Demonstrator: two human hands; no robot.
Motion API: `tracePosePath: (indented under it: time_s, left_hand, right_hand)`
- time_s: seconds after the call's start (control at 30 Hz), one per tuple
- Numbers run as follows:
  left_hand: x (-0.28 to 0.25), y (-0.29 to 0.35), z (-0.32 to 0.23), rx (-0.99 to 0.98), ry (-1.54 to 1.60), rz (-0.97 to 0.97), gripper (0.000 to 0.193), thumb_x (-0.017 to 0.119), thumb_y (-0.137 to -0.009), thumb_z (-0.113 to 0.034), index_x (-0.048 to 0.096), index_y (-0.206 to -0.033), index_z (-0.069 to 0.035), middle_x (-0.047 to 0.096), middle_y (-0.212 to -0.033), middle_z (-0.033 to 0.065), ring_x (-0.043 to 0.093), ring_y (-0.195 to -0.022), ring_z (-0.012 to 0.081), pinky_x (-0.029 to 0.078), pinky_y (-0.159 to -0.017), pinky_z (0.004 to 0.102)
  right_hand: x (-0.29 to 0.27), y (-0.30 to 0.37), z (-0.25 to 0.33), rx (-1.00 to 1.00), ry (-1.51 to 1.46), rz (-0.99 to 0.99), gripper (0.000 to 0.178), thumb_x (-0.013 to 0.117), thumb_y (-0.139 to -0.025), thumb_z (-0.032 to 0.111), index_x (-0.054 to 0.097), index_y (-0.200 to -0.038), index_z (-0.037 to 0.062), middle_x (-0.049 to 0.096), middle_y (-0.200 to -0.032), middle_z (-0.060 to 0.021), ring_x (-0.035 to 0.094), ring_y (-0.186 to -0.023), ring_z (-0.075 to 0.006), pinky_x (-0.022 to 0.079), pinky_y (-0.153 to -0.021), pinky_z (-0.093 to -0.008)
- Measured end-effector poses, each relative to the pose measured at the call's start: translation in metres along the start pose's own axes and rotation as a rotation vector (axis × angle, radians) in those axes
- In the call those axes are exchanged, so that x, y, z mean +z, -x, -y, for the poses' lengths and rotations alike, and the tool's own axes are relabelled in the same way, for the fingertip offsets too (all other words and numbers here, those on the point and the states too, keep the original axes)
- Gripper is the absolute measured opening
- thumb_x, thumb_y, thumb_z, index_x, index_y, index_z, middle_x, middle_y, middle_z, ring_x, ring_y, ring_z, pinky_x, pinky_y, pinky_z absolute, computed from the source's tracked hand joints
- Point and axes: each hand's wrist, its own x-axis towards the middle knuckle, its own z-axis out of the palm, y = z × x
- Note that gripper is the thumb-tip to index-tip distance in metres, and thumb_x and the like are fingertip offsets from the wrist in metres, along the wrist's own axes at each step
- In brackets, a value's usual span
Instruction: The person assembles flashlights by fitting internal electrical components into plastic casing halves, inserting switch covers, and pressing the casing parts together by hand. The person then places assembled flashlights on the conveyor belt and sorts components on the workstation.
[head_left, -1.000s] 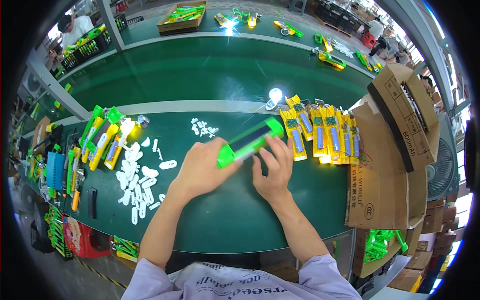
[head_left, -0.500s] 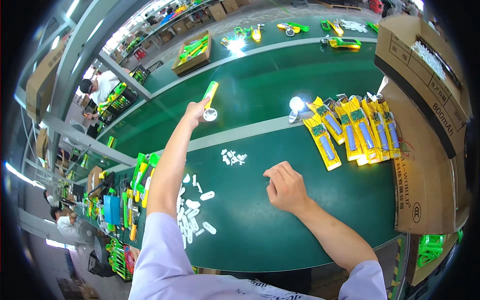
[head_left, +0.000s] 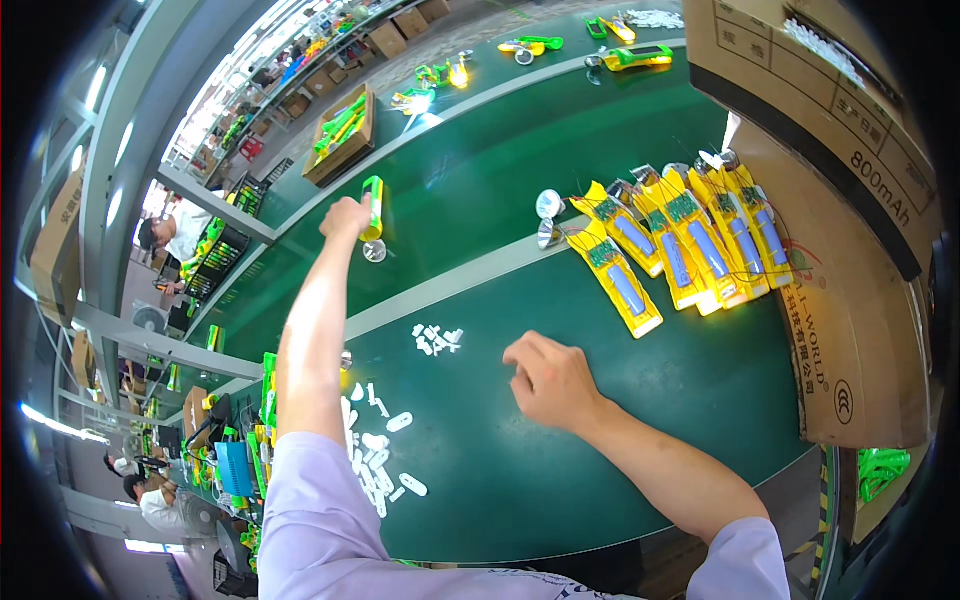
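Over the far green belt, my left hand (head_left: 345, 217) has its fingers closed at the side of a green and yellow flashlight (head_left: 375, 203). The flashlight's round, clear head (head_left: 374, 251) points toward me. My right hand (head_left: 550, 382) is over the near green worktop with fingers curled in loosely, and nothing shows in it. To its left lie a small heap of white plastic bits (head_left: 437, 340) and a larger spread of white oval parts (head_left: 375, 455). Several opened yellow flashlight halves (head_left: 700, 245) with blue battery cells, circuit boards and wires lie at the right.
A tall cardboard box (head_left: 815, 330) borders the worktop on the right. A metal rail (head_left: 450, 280) divides the worktop from the belt. Beyond the belt stand a carton of green parts (head_left: 345, 140) and loose flashlights (head_left: 640, 58). A co-worker (head_left: 180, 235) is at the far left.
My left hand has carried the flashlight left along the belt, and the flashlight now stands more upright in view. My right hand keeps its curled pose. The whole view has shifted a little.
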Motion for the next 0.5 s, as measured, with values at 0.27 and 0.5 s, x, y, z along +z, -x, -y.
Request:
tracePosePath:
  time_s: [0.27,0.5]
  left_hand:
    - [-0.016,0.098,-0.041,0.674,0.444,-0.344,0.032,0.064,-0.088,-0.032,0.063,-0.098,-0.002,0.07,-0.089,0.0165,0.067,-0.084,0.0349,0.052,-0.074,0.0427]
    - [0.015,0.209,-0.121,0.715,0.884,-0.092,0.018,0.06,-0.09,-0.007,0.061,-0.107,-0.002,0.069,-0.093,0.0107,0.066,-0.084,0.0171,0.052,-0.067,0.03]
  right_hand:
    - [-0.003,-0.01,-0.013,0.385,-0.485,-0.016,0.006,0.061,-0.074,-0.001,0.06,-0.08,0.0007,0.061,-0.068,-0.0091,0.057,-0.058,-0.0156,0.044,-0.054,-0.0284]
    - [-0.007,-0.005,-0.026,0.535,-0.841,0.006,0.002,0.062,-0.078,-0.002,0.061,-0.079,-0.0013,0.058,-0.066,-0.0011,0.051,-0.059,-0.0038,0.04,-0.052,-0.0223]
